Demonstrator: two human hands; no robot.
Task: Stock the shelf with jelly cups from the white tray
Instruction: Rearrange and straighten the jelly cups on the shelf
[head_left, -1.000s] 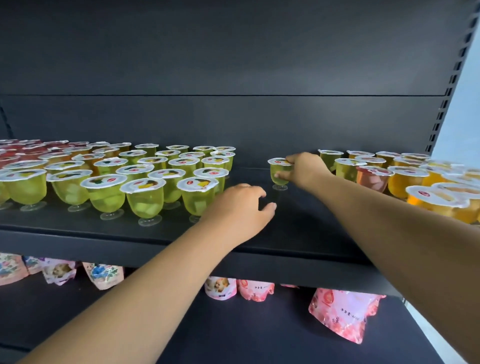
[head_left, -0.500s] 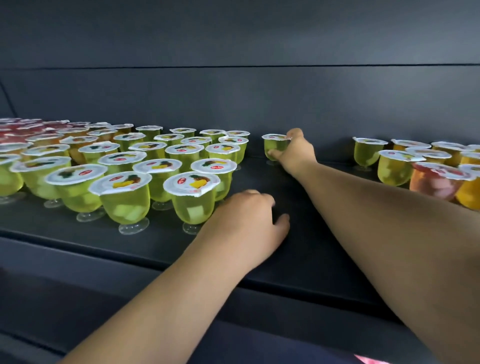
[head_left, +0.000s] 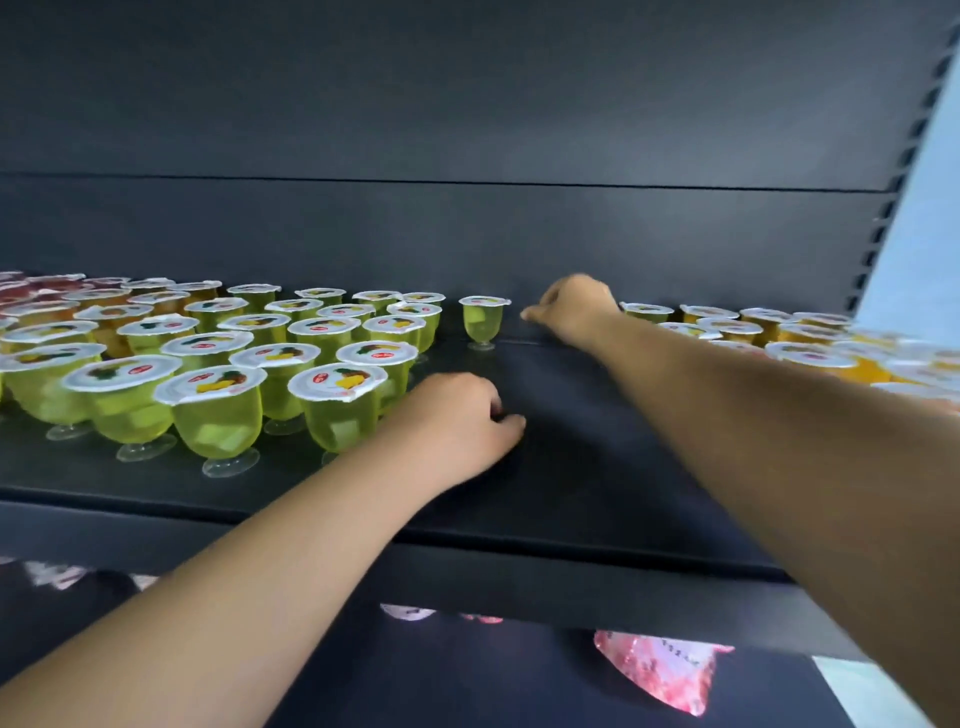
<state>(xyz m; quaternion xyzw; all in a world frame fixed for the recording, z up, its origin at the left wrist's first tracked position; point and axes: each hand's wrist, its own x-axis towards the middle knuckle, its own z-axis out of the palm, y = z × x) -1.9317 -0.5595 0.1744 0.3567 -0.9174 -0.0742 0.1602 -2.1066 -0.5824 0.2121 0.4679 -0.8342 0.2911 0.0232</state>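
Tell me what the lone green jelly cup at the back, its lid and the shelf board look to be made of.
Jelly cup: clear glossy plastic, probably; the green jelly shows through, as does the see-through foot.
Lid: thin white printed film, likely peel-off foil or plastic; its edge looks crinkled.
Shelf board: dark matte sheet, possibly painted metal; flat, with only dull reflections.
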